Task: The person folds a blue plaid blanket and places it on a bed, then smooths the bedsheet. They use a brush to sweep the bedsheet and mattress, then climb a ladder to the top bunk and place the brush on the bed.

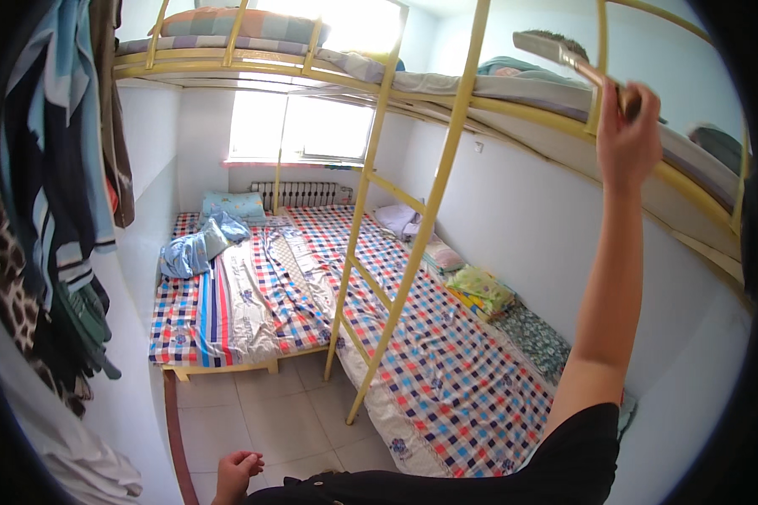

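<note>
My right hand (630, 136) is raised at the upper right, gripping a brush (543, 49) by its wooden handle. The brush has a flat pale head, and dark bristles show along its upper side. Behind this hand runs the yellow metal frame of the upper bunk (524, 113), with light bedding and a greenish cloth (530, 68) on it. Whether the brush touches the bedding cannot be told. My left hand (240, 473) hangs low at the bottom, over the tiled floor. Its fingers are curled in, with nothing visible in them.
A yellow ladder (410, 271) rises from the floor to the bunk. Below lie beds with checked sheets (455, 379), pillows (483, 290) along the wall and a blue quilt (186, 255). Clothes (69, 158) hang at left. A radiator (300, 193) stands under the window (303, 126).
</note>
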Available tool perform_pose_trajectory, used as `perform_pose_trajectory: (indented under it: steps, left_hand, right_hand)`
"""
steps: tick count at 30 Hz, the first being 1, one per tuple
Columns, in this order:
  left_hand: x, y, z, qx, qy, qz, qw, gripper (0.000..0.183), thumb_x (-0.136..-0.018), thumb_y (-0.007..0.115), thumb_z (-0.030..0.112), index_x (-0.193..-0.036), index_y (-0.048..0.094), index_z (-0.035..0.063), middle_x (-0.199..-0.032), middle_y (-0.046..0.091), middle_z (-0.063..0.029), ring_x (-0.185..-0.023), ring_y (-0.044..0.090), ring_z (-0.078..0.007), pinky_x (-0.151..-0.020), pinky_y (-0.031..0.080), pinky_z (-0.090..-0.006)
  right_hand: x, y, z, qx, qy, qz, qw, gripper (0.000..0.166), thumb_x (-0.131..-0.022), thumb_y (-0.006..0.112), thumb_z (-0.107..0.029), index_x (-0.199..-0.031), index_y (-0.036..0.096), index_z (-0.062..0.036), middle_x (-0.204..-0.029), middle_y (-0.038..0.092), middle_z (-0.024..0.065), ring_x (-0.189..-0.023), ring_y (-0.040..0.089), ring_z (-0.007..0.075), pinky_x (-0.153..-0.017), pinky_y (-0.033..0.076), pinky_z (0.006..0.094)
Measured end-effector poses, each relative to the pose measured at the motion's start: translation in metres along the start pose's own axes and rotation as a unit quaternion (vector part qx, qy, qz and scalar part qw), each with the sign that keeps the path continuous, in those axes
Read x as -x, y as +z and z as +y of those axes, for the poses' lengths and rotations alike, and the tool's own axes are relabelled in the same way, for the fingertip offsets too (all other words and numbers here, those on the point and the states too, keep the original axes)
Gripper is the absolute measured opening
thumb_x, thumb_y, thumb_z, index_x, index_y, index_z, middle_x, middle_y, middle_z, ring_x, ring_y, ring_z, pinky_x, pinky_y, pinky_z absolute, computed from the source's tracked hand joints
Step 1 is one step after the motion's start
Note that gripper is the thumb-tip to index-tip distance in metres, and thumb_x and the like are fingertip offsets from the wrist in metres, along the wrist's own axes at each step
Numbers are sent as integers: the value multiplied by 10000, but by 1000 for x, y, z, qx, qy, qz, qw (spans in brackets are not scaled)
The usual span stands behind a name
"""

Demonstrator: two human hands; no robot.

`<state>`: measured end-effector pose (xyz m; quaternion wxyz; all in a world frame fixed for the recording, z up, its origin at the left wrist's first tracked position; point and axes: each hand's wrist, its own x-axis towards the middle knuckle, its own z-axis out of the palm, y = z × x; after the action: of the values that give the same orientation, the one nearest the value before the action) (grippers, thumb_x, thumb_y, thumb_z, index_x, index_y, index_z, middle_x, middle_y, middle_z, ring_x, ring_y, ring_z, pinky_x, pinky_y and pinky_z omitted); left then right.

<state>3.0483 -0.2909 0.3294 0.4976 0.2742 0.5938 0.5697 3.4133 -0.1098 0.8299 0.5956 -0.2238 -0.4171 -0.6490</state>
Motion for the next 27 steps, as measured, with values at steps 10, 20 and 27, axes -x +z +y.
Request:
perform_pose_trajectory:
  steps: [10,20,27]
  left_hand:
    - [-137,66,42,18,36,-39,998,168,-797,504,109,-839,582,-34,-720,597,-95,-639,568,-137,-615,466,-242]
    - [-318,78,87,-128,32,-297,946,172,-792,509,112,-861,576,-30,-710,597,-74,-635,558,-122,-596,443,-218]
    - [-517,63,0,-323,70,-383,862,205,-769,531,167,-856,579,-13,-728,595,-107,-652,554,-152,-587,432,-274]
  right_hand:
    - [94,231,-3,32,45,-267,962,463,-768,513,-326,-1156,381,-111,-1044,493,159,-975,485,275,-780,417,375]
    - [272,236,-91,-257,564,-316,719,413,-688,608,-244,-971,404,-24,-741,566,177,-735,560,359,-640,442,421]
    - [270,230,-93,-51,462,-240,852,307,-679,585,-208,-858,463,9,-787,559,239,-778,535,392,-671,436,435]
